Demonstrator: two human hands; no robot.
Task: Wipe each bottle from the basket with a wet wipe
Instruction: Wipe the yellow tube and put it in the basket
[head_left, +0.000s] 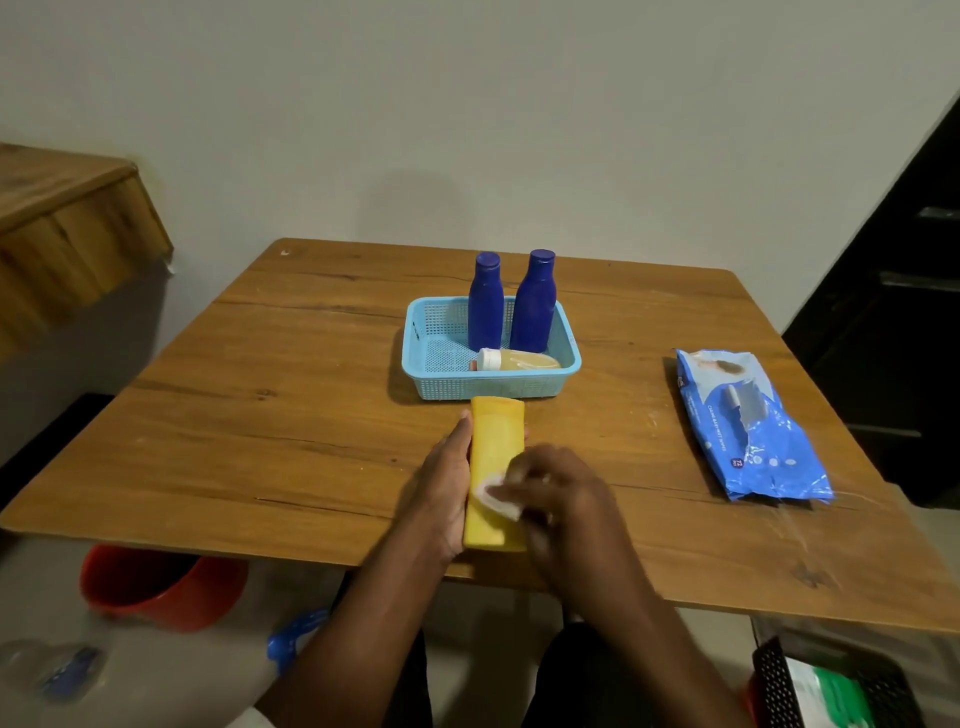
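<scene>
1. While the left hand (447, 483) grips the flat yellow plastic bottle (496, 441) along its left edge, fingers curled round it, the right hand (558, 499) pinches a small white wet wipe (498, 496) and presses it on the bottle's lower face; this hand is blurred.
2. The bottle lies lengthwise just in front of the light blue perforated plastic basket (431, 384), near the table's near edge.
3. To wipe well, the left hand's hold likely needs to be firm while the wipe runs the full length, then the bottle turns so the back and sides get covered.
4. Two tall dark blue bottles (532, 306) stand in the basket, and a small clear bottle of yellowish liquid with a white cap (519, 359) lies in front of them; these look yet to be wiped.
5. The wooden table (260, 415) also carries a blue wet-wipe packet (748, 426), well apart on the right.
6. A plain pale wall (467, 104) stands behind; a red bucket (156, 587) sits on the floor below.
</scene>
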